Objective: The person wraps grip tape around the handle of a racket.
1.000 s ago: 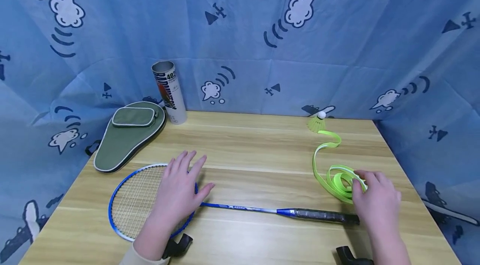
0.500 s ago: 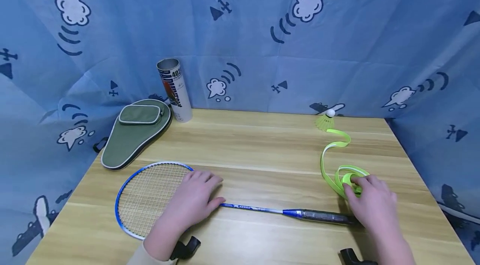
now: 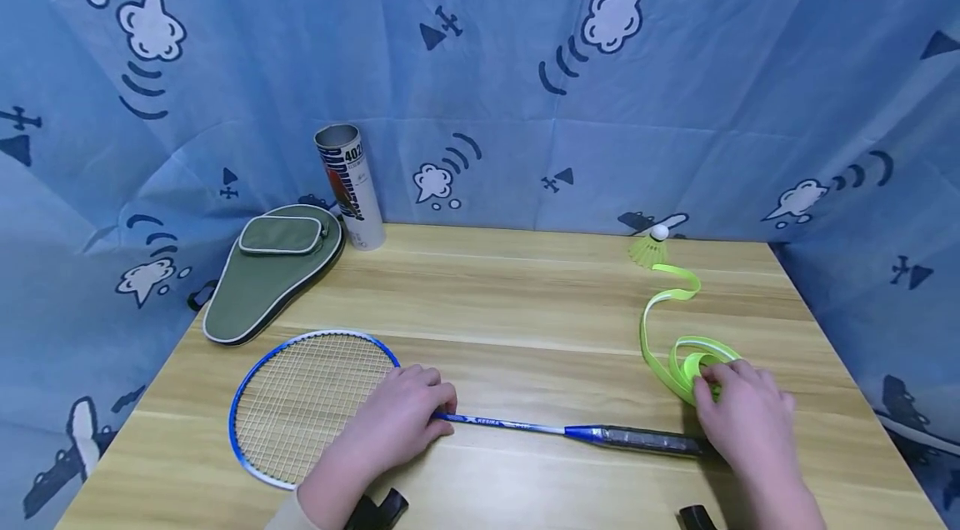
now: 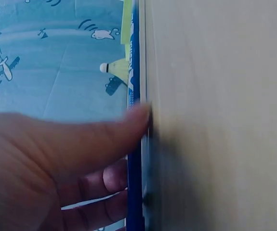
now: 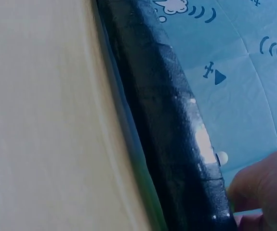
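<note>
Racket (image 3: 487,422) laid flat across the near part of the table (image 3: 517,305), strung head (image 3: 307,405) left, handle (image 3: 648,440) right. Shaft is pinched just beside the head by the left hand (image 3: 401,422), thumb near, fingers curled far; a slim rod is probably more easily gripped than strings. Right hand (image 3: 750,417) set with bent fingers at the coiled green tape (image 3: 692,363), just beside the handle's end; whether tape is pinched cannot be told. Tape's tail trailed far, toward the shuttlecock (image 3: 649,249), stood cork up, seemingly steadied by its flared skirt. Tube (image 3: 356,197) stood on end near the far edge, beside the flat green case (image 3: 262,288), whose narrow end lies near the left edge. Far edge backed by blue cloth (image 3: 480,55). Widest room for moving is judged to lie between case and tape; less is left right of the right hand. Near edge not seen.
</note>
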The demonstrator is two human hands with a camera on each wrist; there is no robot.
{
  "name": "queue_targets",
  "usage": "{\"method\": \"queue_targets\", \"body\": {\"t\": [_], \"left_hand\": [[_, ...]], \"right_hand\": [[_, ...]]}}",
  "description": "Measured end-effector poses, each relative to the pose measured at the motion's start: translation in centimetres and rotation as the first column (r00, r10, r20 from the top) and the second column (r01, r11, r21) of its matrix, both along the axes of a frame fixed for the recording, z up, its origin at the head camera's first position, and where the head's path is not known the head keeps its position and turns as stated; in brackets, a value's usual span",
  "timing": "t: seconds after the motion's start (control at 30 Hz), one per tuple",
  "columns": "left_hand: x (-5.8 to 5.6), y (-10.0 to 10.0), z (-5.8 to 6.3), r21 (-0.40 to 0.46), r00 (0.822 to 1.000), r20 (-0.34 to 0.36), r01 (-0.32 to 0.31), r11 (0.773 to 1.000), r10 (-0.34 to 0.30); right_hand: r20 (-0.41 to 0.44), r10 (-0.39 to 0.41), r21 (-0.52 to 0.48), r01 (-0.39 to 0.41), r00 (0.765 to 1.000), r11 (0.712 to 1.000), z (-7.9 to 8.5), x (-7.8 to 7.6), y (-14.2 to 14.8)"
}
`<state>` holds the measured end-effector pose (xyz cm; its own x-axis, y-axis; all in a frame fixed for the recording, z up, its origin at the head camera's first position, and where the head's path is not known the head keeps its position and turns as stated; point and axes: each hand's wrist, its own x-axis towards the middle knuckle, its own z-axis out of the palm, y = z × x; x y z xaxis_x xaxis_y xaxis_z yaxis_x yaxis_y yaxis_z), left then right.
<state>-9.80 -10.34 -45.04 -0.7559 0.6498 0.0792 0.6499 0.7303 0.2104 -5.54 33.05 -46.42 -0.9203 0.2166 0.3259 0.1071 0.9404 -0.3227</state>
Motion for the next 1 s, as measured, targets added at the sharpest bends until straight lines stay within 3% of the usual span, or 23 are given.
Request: {"method": "queue_targets", "body": {"t": [0.1, 0.23, 0.33, 0.4, 0.5, 0.6, 0.63, 0.7, 0.8, 0.83, 0.87, 0.93, 1.0], "left_hand": [[0.0, 0.1, -0.2, -0.008, 1.000, -0.022, 0.003, 1.000, -0.003], [-0.1, 0.2, -0.5, -0.034, 0.997, -0.080, -0.001, 0.999, -0.002], [-0.1, 0.1, -0.6, -0.037, 0.996, -0.087, -0.016, 0.999, 0.012], [0.0, 0.0, -0.6, -0.021, 0.997, -0.069, -0.031, 0.999, 0.029], [0.0, -0.2, -0.5, 0.008, 0.998, -0.044, -0.046, 0.999, 0.047], [0.0, -0.3, -0.3, 0.022, 0.998, -0.028, -0.056, 0.998, 0.057], [0.0, -0.3, -0.1, 0.025, 0.998, -0.024, -0.058, 0.998, 0.059], [0.0, -0.4, 0.2, 0.028, 0.998, -0.019, -0.066, 0.997, 0.067], [0.0, -0.8, 0.9, 0.043, 0.996, -0.027, -0.084, 0.996, 0.086], [0.0, -1.0, 1.1, 0.048, 0.995, -0.036, -0.092, 0.995, 0.094], [0.0, -1.2, 1.3, 0.055, 0.994, -0.048, -0.098, 0.994, 0.101], [0.1, -1.6, 1.8, 0.073, 0.991, -0.072, -0.110, 0.991, 0.115], [0.1, -2.0, 2.3, 0.095, 0.987, -0.097, -0.116, 0.989, 0.125]], "right_hand": [[-0.083, -0.023, -0.058, 0.018, 0.996, 0.998, 0.1, -0.2, -0.2], [-0.219, -0.076, -0.170, 0.039, 0.973, 0.985, 0.6, -0.4, -0.6], [-0.244, -0.137, -0.263, 0.071, 0.960, 0.962, 1.1, -0.4, -0.9], [-0.225, -0.177, -0.347, 0.091, 0.958, 0.933, 1.4, -0.3, -1.1], [-0.186, -0.215, -0.510, 0.093, 0.959, 0.855, 1.8, -0.2, -1.3], [-0.166, -0.229, -0.666, 0.062, 0.959, 0.743, 2.4, 0.1, -1.1], [-0.167, -0.214, -0.729, 0.025, 0.962, 0.684, 2.6, 0.2, -1.0], [-0.191, -0.150, -0.832, -0.079, 0.970, 0.548, 3.1, 0.5, -0.6], [-0.261, 0.000, -0.920, -0.249, 0.965, 0.302, 3.6, 1.0, -0.3], [-0.277, 0.051, -0.925, -0.280, 0.960, 0.257, 3.8, 1.2, -0.2], [-0.288, 0.090, -0.919, -0.301, 0.953, 0.255, 4.0, 1.3, -0.2], [-0.281, 0.131, -0.901, -0.308, 0.951, 0.305, 4.6, 1.5, -0.3], [-0.227, 0.115, -0.868, -0.255, 0.967, 0.426, 5.1, 1.6, -0.5]]}}
